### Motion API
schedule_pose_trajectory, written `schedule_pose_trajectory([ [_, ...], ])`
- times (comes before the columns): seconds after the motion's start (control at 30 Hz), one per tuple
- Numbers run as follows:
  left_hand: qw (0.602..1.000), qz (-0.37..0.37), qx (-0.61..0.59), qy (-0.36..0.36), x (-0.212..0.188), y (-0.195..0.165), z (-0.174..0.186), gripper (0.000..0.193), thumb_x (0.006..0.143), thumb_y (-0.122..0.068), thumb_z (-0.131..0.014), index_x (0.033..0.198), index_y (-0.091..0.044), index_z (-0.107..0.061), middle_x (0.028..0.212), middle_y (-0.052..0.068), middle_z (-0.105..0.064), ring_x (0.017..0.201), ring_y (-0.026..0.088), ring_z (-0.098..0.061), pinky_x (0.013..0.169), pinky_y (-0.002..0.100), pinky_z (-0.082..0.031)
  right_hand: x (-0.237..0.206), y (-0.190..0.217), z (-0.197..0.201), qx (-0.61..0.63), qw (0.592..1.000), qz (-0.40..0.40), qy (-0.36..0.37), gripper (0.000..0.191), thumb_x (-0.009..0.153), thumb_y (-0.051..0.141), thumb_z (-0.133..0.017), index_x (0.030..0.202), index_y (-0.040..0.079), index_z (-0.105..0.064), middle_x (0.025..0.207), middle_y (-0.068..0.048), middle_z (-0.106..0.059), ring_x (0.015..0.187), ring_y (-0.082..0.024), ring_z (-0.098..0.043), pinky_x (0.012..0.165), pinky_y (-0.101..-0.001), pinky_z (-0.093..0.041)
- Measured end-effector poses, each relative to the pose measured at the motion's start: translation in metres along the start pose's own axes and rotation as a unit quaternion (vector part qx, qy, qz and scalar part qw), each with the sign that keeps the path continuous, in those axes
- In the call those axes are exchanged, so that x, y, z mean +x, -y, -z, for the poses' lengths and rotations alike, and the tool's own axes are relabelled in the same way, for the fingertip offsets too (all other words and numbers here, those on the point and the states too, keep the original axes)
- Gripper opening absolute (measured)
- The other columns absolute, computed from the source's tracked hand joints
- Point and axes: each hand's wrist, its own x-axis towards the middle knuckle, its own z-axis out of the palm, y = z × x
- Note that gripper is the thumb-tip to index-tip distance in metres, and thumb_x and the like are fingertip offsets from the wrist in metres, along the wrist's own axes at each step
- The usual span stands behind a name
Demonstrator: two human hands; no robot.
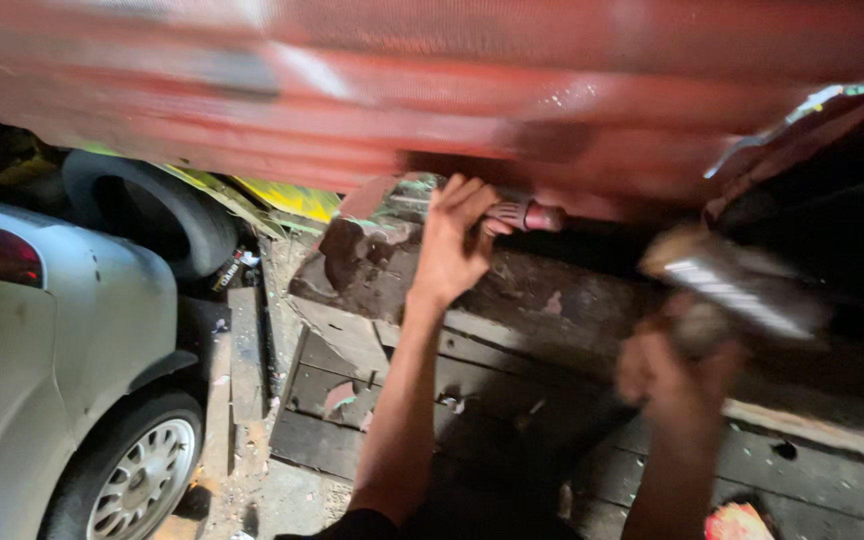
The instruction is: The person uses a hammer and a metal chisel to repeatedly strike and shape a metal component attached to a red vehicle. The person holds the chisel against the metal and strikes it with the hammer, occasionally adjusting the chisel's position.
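Note:
My left hand (455, 243) is raised under the lower edge of a red car body panel (432, 90) and grips a small tool with a reddish handle (524, 215) that points right along the panel's edge. My right hand (677, 375) is blurred by motion, lower and to the right, closed around the handle of a hammer whose grey metal head (727, 285) is up near the dark gap under the panel. Both forearms reach up from the bottom of the view.
A silver car (47, 340) with a spoked wheel (142, 480) stands at the left. A loose black tyre (167, 205) leans behind it. Dirty wooden planks (372, 400) and a rusty block (362, 260) lie below the panel. A small red object (737, 522) sits at the bottom right.

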Motion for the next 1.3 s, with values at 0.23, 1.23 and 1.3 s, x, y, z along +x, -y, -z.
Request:
schedule_pose_trajectory([
  [0.23, 0.998, -0.026, 0.054, 0.030, -0.010, -0.010, -0.008, 0.023, 0.070, -0.002, -0.067, 0.091, -0.008, -0.062, 0.089, 0.007, -0.060, 0.092, 0.033, -0.055, 0.078, 0.044, -0.037, 0.015, 0.038, 0.150, 0.187, 0.971, -0.033, 0.143, 0.038, 0.121, 0.025, -0.045, 0.085, 0.014, -0.049, 0.056, 0.000, -0.043, 0.047, -0.012, -0.029, 0.044, -0.0297, -0.030],
  [1.23, 1.000, -0.011, -0.001, 0.021, 0.005, -0.025, -0.015, 0.023, 0.068, 0.003, -0.062, 0.090, -0.006, -0.060, 0.088, 0.010, -0.058, 0.092, 0.034, -0.054, 0.081, 0.044, -0.037, 0.024, 0.087, 0.068, 0.076, 0.989, -0.071, 0.106, 0.035, 0.108, 0.018, -0.047, 0.074, 0.015, -0.040, 0.054, -0.001, -0.037, 0.047, -0.013, -0.031, 0.040, -0.0285, -0.029],
  [1.3, 1.000, 0.000, 0.009, 0.021, 0.004, -0.027, -0.012, 0.025, 0.069, 0.005, -0.060, 0.092, -0.006, -0.061, 0.089, 0.009, -0.059, 0.094, 0.033, -0.055, 0.083, 0.043, -0.038, 0.020, 0.102, 0.071, 0.047, 0.999, -0.007, 0.014, 0.037, 0.105, 0.023, -0.042, 0.070, 0.016, -0.035, 0.053, 0.003, -0.030, 0.040, -0.009, -0.022, 0.039, -0.0280, -0.023],
])
